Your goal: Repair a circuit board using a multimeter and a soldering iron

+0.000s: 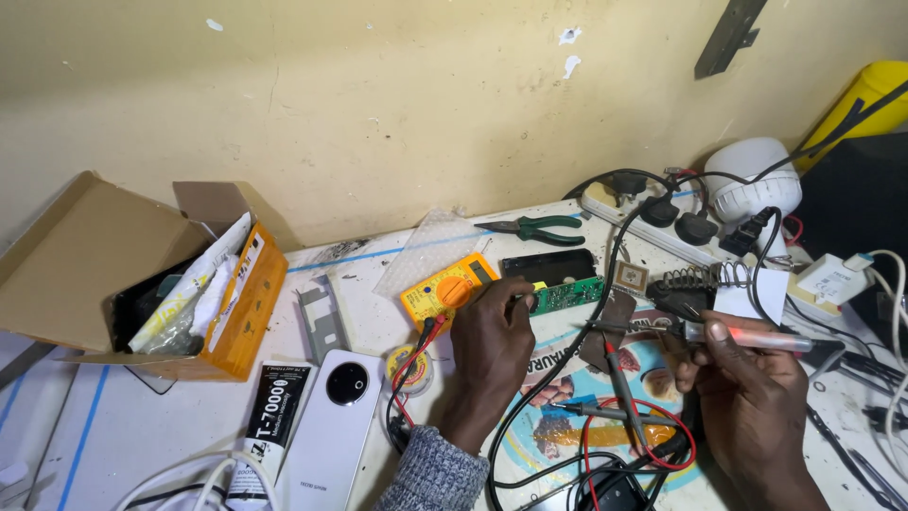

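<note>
While the person leans over the cluttered bench point(142, 416), the left hand point(492, 336) rests with fingertips pinched on the edge of a small green circuit board point(567, 294), which lies flat just right of a yellow meter point(446, 289). Right hand point(742, 378) is closed around a soldering iron point(747, 336), held like a pen, its thin metal tip pointing left toward the board but still apart from it. Red and black test leads point(615, 397) lie loose between the two hands, over a printed mat. Green-handled pliers point(534, 227) sit behind the board near the wall. White phone point(331, 426) lies face down to the left, beside a black glue tube point(270, 416) and an open cardboard box point(104, 274). Power strip point(653, 222) with black plugs at far right.
</note>
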